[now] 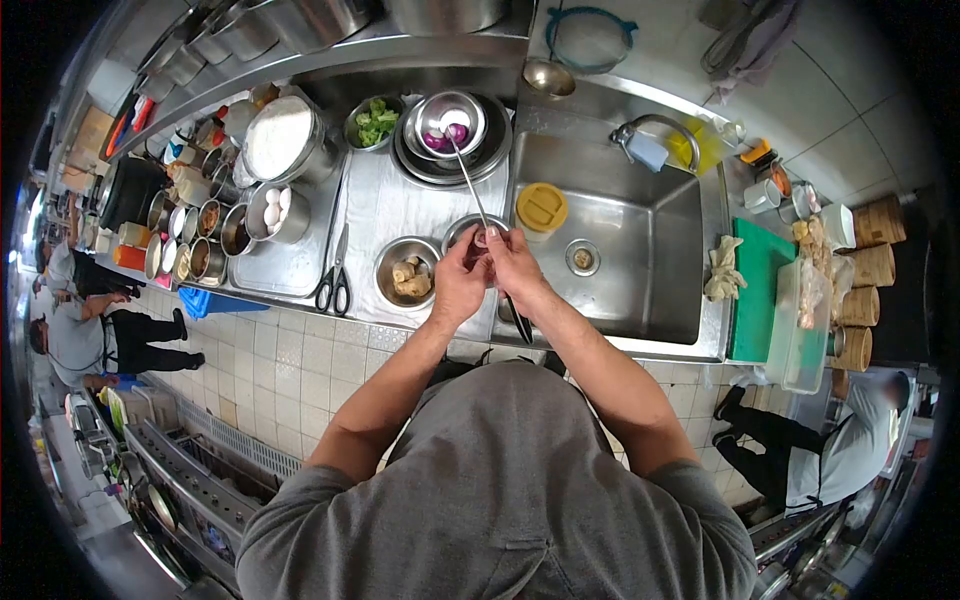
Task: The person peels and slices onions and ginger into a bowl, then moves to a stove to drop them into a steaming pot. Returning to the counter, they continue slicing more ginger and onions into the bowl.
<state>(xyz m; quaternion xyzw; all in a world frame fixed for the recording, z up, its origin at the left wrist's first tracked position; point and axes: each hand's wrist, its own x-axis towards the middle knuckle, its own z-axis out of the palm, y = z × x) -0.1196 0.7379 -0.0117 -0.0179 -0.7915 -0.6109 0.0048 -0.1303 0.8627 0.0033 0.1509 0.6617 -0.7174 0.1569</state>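
Observation:
My right hand (514,268) is closed around a long knife (467,178); its thin blade points away from me and its dark handle shows below the hand. My left hand (464,284) is closed on a small reddish-purple onion (481,238), mostly hidden by the fingers, close against the knife. Both hands are over a steel bowl (452,229), whose contents I cannot make out. Beyond the blade tip, peeled red and white onions (456,133) lie in another steel bowl (481,110). Left of my hands, a bowl (381,287) holds ginger pieces (411,280).
Scissors (336,280) lie on the counter at left, near a pot of eggs (281,207). Broccoli (376,124) stands at the back. The sink (630,260) at right has a yellow lid (542,207) at its edge. Co-workers (75,345) stand at left, another person (840,450) at right.

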